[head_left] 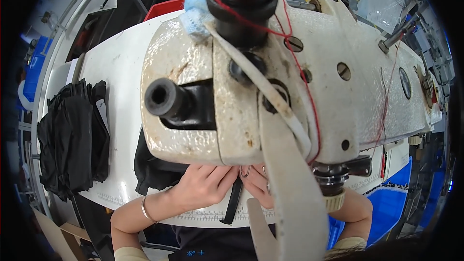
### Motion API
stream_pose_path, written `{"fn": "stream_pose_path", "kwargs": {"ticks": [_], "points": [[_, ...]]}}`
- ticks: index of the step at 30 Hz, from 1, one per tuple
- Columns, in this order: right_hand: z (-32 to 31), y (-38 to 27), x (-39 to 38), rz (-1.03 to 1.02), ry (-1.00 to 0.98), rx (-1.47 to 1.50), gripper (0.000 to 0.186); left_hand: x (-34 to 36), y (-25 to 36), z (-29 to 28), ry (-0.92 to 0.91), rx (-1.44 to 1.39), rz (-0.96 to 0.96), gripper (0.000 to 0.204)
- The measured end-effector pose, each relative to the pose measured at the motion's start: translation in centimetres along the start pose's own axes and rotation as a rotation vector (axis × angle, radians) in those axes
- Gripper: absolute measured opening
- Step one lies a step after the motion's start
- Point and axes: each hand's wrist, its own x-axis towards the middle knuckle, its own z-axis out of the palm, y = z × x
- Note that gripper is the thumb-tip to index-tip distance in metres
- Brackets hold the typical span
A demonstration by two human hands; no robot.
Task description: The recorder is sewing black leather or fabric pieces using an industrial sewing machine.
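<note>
Just beneath the front of a cream sewing machine, my two hands are close together. My left hand has its fingers bent and closed at the upper end of a narrow black strap, which hangs toward the table's near edge. My right hand is curled on the other side of the strap, partly covered by the machine's pale lever; what its fingertips grip is hidden. A small metal loop shows at its fingers. Black fabric lies beside my left hand and runs under the machine.
A pile of black fabric pieces lies on the white table at the left. Red thread trails over the machine, and a light-blue cloth is tucked at its top. A blue bin stands at lower right.
</note>
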Motion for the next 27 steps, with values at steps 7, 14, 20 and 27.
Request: {"fn": "stream_pose_path", "kwargs": {"ticks": [7, 14, 20, 27], "points": [[-0.3, 0.3, 0.8, -0.156, 0.07, -0.316, 0.021, -0.3, -0.6, 0.4, 0.008, 0.014, -0.003, 0.031], [-2.1, -0.2, 2.1, -0.035, 0.239, -0.332, 0.029, 1.0, -3.5, 0.7, 0.021, -0.15, -0.123, 0.031], [-2.9, -1.3, 1.6, -0.448, 0.016, -0.794, 0.035, 3.0, -0.2, -2.0, -0.073, 0.122, -0.059, 0.018], [-1.2, -5.4, -2.8, -0.541, 0.164, -0.697, 0.028, -3.9, 8.7, -5.0, -0.141, 0.486, 0.273, 0.012]]}}
